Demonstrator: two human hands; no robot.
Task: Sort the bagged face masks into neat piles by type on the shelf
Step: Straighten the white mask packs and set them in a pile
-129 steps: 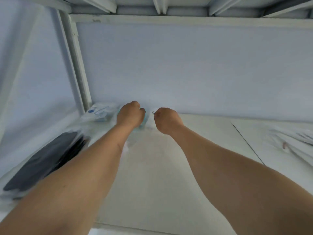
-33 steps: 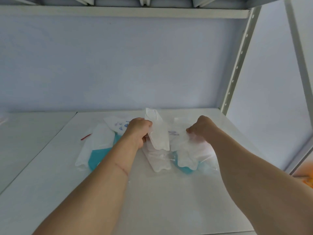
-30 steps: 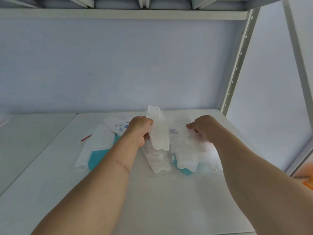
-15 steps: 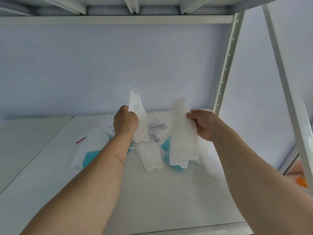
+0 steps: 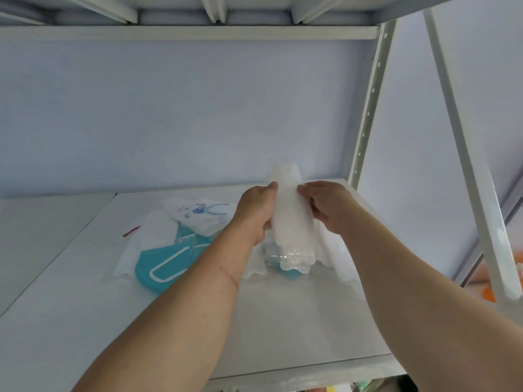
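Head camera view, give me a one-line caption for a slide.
Both hands, left hand and right hand, hold white bagged masks upright above a loose mask pile on the shelf.

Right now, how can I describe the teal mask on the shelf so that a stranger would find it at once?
Start at the white shelf board and look left of the left forearm, where loose bagged masks lie in a heap. The teal mask lies at the heap's near edge, partly under a white mask. It shows the widest patch of colour there, crossed by a white ear loop.
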